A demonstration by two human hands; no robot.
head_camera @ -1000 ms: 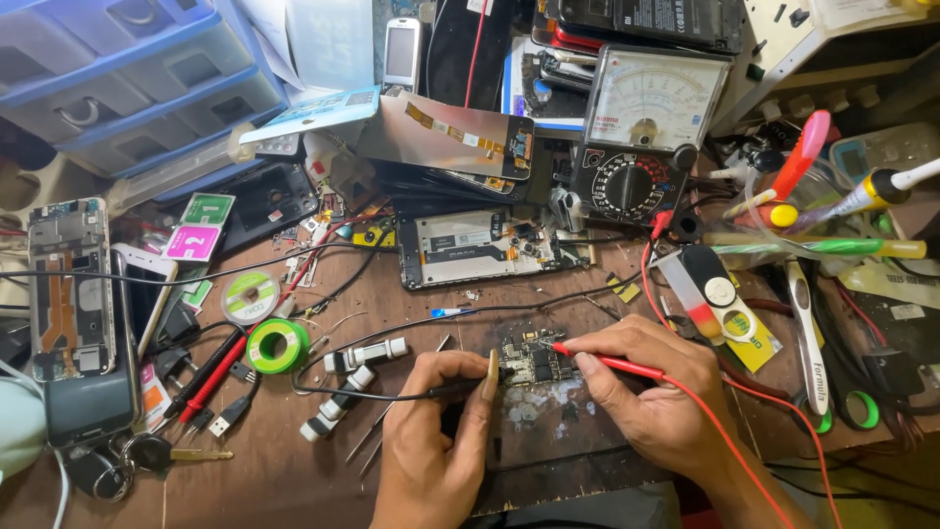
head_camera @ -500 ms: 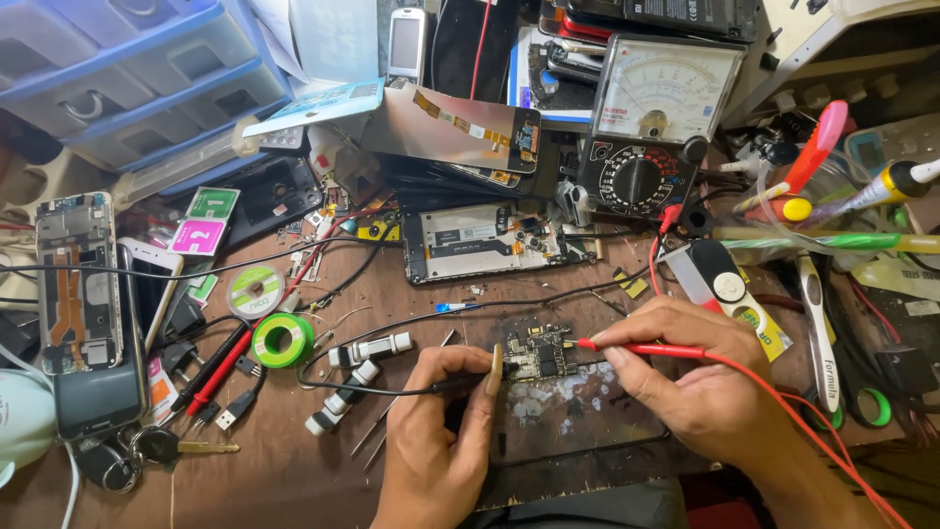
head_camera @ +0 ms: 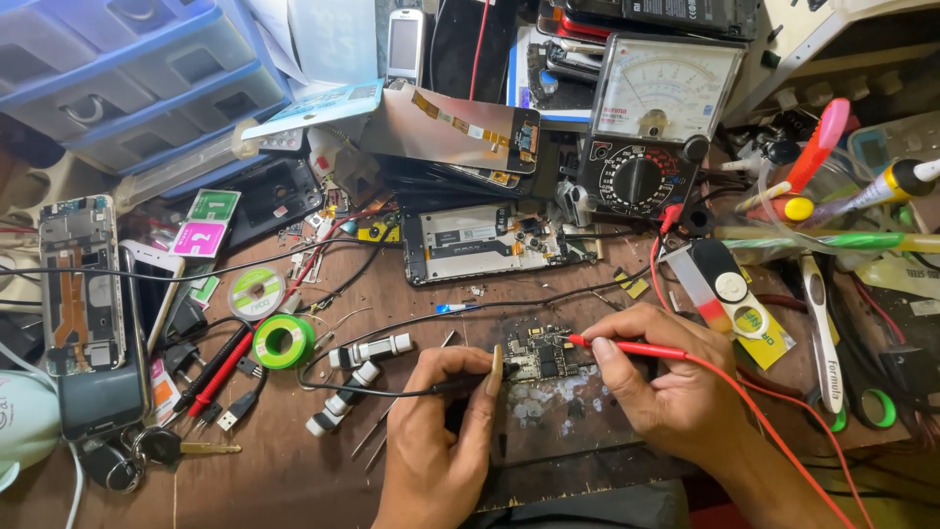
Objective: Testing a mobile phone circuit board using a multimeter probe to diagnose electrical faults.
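A small green circuit board (head_camera: 543, 356) lies on a dark stained mat (head_camera: 568, 431) near the table's front edge. My left hand (head_camera: 436, 436) pinches a black test probe (head_camera: 460, 385) whose tip meets the board's left edge. My right hand (head_camera: 676, 382) grips a red test probe (head_camera: 627, 347), its tip touching the board's right side. A red lead (head_camera: 783, 431) runs from that probe past my wrist. Behind stands an analogue multimeter (head_camera: 651, 118) with a dial and a needle scale.
An opened phone frame (head_camera: 490, 240) lies behind the board. Green solder reels (head_camera: 284, 340), spare probes (head_camera: 220, 367), a stripped phone (head_camera: 78, 284), keys (head_camera: 171, 448) sit left. Blue drawers (head_camera: 117, 78) stand back left. Pens, tweezers and tools (head_camera: 822, 323) crowd the right.
The view has drifted slightly. Both hands stay on the board, and the red probe tip has shifted a little along its right side.
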